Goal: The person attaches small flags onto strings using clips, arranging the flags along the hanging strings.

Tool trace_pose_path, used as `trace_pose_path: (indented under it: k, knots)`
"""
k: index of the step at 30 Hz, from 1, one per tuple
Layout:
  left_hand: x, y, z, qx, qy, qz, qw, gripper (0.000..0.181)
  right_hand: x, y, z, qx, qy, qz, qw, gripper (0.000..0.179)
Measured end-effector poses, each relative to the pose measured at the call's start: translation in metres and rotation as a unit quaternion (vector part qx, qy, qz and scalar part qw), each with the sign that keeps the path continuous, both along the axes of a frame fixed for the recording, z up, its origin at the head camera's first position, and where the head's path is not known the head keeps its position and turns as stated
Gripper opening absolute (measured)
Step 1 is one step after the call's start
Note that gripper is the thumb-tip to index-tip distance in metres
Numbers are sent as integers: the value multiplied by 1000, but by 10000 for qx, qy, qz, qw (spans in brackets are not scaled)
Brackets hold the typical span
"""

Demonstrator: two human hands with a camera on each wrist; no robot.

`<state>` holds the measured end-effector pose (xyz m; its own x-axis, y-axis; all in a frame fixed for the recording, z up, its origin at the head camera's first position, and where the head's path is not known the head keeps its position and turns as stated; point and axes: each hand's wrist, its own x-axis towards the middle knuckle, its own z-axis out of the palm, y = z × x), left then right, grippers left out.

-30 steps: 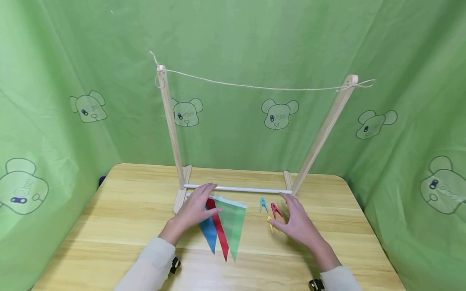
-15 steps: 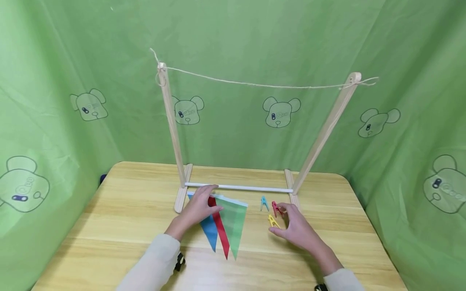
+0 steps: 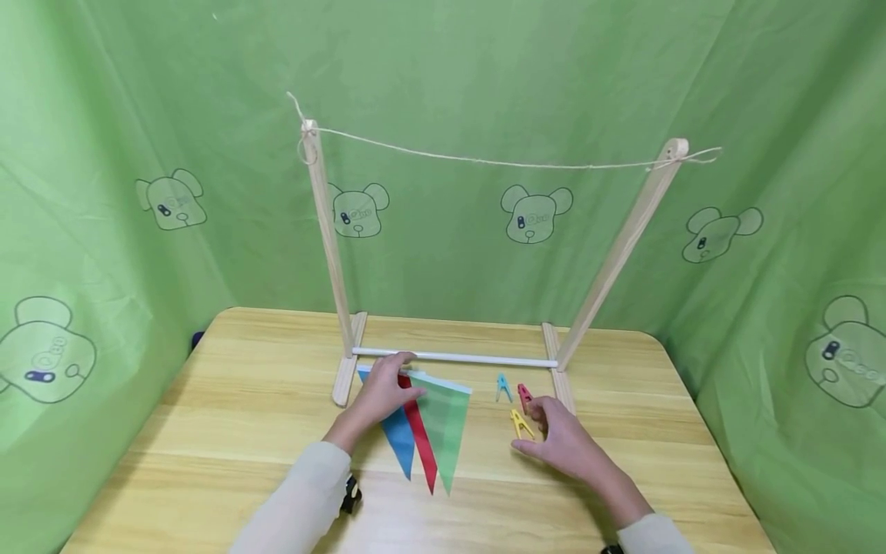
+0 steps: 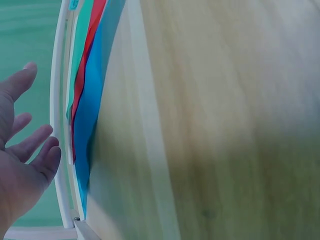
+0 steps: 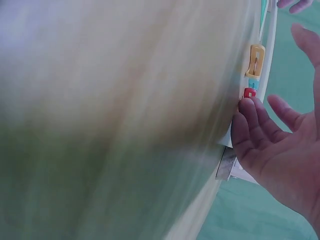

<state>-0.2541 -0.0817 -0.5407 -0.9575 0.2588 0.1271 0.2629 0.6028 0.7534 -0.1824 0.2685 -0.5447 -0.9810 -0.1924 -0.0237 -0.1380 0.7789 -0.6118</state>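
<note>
Three triangular pennants lie overlapped on the table: blue point(image 3: 397, 442), red point(image 3: 419, 442) and green point(image 3: 444, 419), with white top edges. Over their upper left part hovers my left hand point(image 3: 377, 394), thumb and fingers apart; in the left wrist view this hand point(image 4: 22, 160) appears raised, holding nothing. Three small clothespins stand to the right: light blue point(image 3: 503, 388), red point(image 3: 524, 395) and yellow point(image 3: 521, 425). My right hand point(image 3: 564, 437) is beside them, thumb and fingers spread near the yellow clothespin point(image 5: 256, 61). The red one is partly hidden behind its fingers.
A wooden frame stands behind the pennants, with a left post point(image 3: 329, 246), a right post point(image 3: 623, 250) and a white crossbar point(image 3: 477, 358). A string point(image 3: 484, 161) hangs between the post tops. Green curtain point(image 3: 443, 77) surrounds the wooden table point(image 3: 242, 415).
My right hand has drawn back toward me from the crossbar end, its fingers coming down beside the red and yellow clothespins. My left hand stays over the pennants, barely shifted.
</note>
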Motion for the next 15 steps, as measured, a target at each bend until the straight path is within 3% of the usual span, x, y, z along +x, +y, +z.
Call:
trace_pose_path:
  k: [15]
  knots:
    - [-6, 5, -11, -191, -26, 105, 9998, 62, 2, -5, -1, 114, -38, -115, 9999, 63]
